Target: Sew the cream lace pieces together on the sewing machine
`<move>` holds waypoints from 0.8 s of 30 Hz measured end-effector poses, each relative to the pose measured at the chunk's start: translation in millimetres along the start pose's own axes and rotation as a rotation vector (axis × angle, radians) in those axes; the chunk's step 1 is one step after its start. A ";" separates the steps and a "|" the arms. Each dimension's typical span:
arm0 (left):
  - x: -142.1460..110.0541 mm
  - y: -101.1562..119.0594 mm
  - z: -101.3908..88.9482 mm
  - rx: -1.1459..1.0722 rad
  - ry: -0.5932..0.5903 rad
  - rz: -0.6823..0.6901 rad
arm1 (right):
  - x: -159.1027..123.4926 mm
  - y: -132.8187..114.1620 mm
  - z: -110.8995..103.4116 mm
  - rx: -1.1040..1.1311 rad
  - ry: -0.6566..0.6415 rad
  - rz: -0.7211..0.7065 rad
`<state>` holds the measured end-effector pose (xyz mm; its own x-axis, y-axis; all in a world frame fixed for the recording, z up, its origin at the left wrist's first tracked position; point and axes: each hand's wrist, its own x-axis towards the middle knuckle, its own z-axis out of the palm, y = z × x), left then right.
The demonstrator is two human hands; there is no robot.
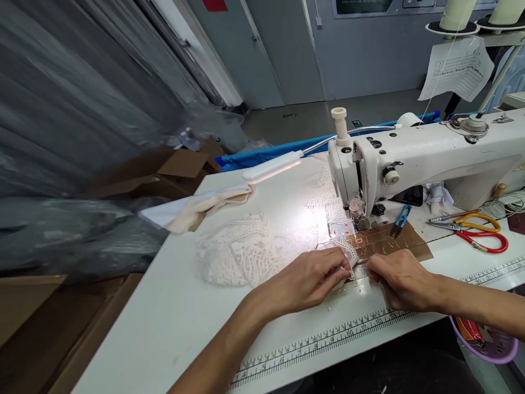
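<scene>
Pinching: left hand [307, 279] is grasping lace [347, 249].
Right hand [406, 282]: is forming a curl; grasp cannot be told.
Lace: should be lying flat.

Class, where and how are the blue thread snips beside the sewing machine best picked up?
Probably by the blue handles, coming from above and the right: the thread snips lie with their dark blades pointing toward the near side of the table, and the sewing machine stands close behind.
</scene>
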<state>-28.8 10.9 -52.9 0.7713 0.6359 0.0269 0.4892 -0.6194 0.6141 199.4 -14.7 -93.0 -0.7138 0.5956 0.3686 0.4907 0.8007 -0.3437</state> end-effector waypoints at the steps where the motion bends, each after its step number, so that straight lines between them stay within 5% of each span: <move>1: 0.7 2.2 0.4 0.001 0.003 0.003 | -2.9 2.5 -1.2 -0.018 0.032 -0.005; 6: 8.6 8.2 6.0 -0.185 0.116 -0.104 | 6.9 -5.0 -12.8 0.119 0.254 -0.035; 10: 10.3 10.6 10.8 -0.386 0.217 -0.292 | 20.5 -23.7 -13.0 0.314 0.346 -0.197; 13: 7.3 14.5 13.9 -0.412 0.237 -0.279 | 19.4 -21.7 -5.3 0.220 0.277 -0.224; 19: 9.6 17.7 26.7 -0.246 0.345 -0.185 | 4.7 -7.9 -0.8 0.115 0.043 0.118; 24: 16.4 19.4 25.6 -0.412 0.281 -0.199 | 8.9 -21.9 -8.5 0.237 0.024 -0.028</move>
<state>3.8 -2.5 -60.7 0.5135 0.8564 0.0533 0.3712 -0.2778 0.8860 186.5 -26.3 -74.9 -0.7120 0.5772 0.4000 0.3377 0.7808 -0.5256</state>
